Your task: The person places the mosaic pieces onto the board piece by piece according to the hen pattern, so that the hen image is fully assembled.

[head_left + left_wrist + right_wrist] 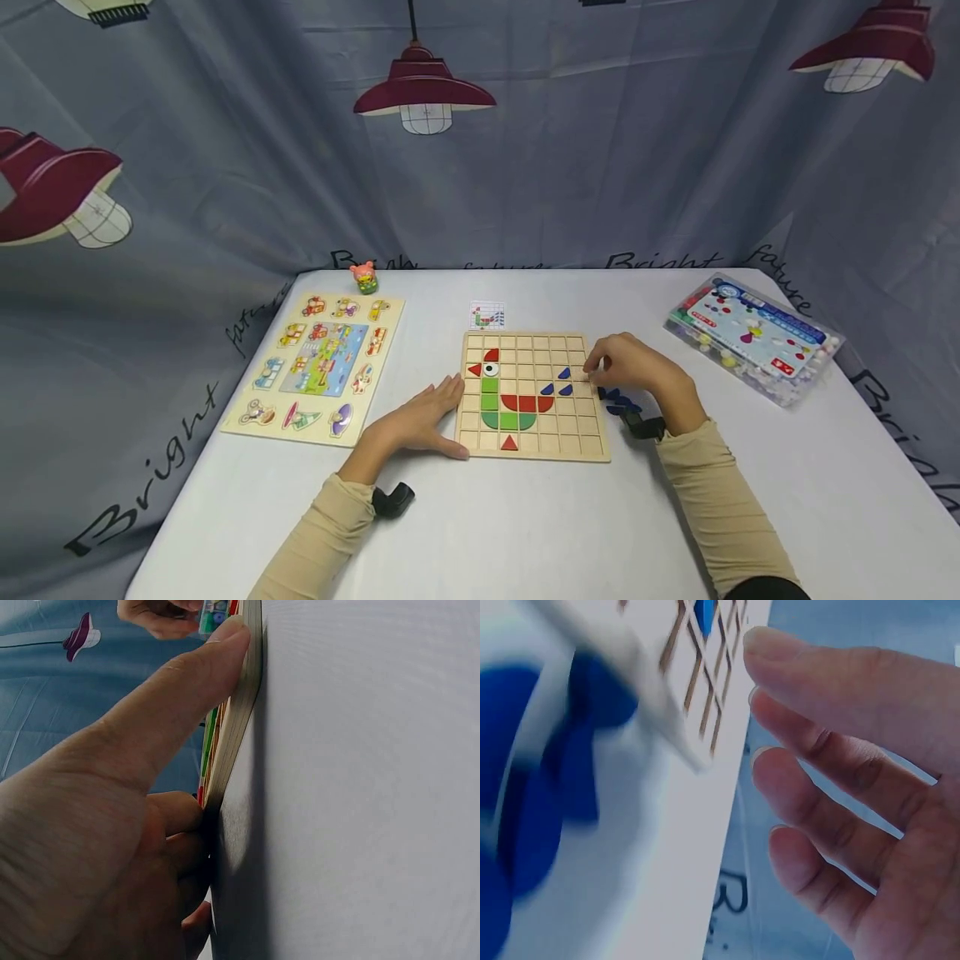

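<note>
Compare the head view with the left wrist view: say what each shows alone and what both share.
Only the head view shows the rooster pattern, the peg puzzle, the bead box and the loose blue pieces. Only the left wrist view shows the thumb pressed against the board's thin side. Both show the wooden board and both hands, left and right.

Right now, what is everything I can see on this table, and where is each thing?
Grid board: one, pale wood, table centre, with red, green and blue tiles forming a bird.
Loose tiles: a few, blue, right of the board.
Pattern card: one, white, behind the board.
Peg puzzle: one, pale with colourful pictures, left side.
Toy figure: one, pink and green, back left.
Clear box: one, colourful beads inside, right side.
Table: one, white.
Left hand: flat against the board's left edge.
Right hand: over the board's right edge, fingers loosely bent.
</note>
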Tool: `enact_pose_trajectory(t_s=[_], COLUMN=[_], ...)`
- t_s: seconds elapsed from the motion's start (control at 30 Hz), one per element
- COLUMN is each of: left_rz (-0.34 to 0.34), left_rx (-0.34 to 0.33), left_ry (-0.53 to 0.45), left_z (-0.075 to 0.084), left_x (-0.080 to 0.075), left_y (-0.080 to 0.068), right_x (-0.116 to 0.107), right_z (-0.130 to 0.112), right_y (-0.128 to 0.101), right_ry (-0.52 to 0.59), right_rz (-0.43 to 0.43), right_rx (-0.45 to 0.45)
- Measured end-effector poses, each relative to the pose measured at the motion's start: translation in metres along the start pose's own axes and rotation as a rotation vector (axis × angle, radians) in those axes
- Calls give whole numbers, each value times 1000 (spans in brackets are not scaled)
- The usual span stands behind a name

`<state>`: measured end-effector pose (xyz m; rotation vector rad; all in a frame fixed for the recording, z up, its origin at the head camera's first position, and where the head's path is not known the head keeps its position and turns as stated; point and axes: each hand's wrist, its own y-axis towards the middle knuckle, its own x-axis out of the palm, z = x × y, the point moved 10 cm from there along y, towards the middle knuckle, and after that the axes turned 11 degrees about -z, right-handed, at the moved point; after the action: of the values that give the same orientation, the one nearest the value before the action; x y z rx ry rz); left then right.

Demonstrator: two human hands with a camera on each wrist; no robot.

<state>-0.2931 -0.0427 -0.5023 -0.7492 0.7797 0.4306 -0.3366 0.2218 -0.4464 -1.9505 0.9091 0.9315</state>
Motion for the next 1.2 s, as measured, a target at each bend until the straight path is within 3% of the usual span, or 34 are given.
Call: enact_pose_trajectory(t_s=[0.33,0.6,1.2], left_rz=[7,-2,4], left_rx=[-15,-10,0], left_ry=[-18,-6,-22], left_z=[-4,-4,2], left_x=[-3,0,-1], left_y=[1,1,0], right_x=[12,26,11], right_z=[40,42,64], right_y=[-10,-5,-16], right_ry=[70,84,75], right_rz=[-62,-83,3], right_rx=[114,102,155])
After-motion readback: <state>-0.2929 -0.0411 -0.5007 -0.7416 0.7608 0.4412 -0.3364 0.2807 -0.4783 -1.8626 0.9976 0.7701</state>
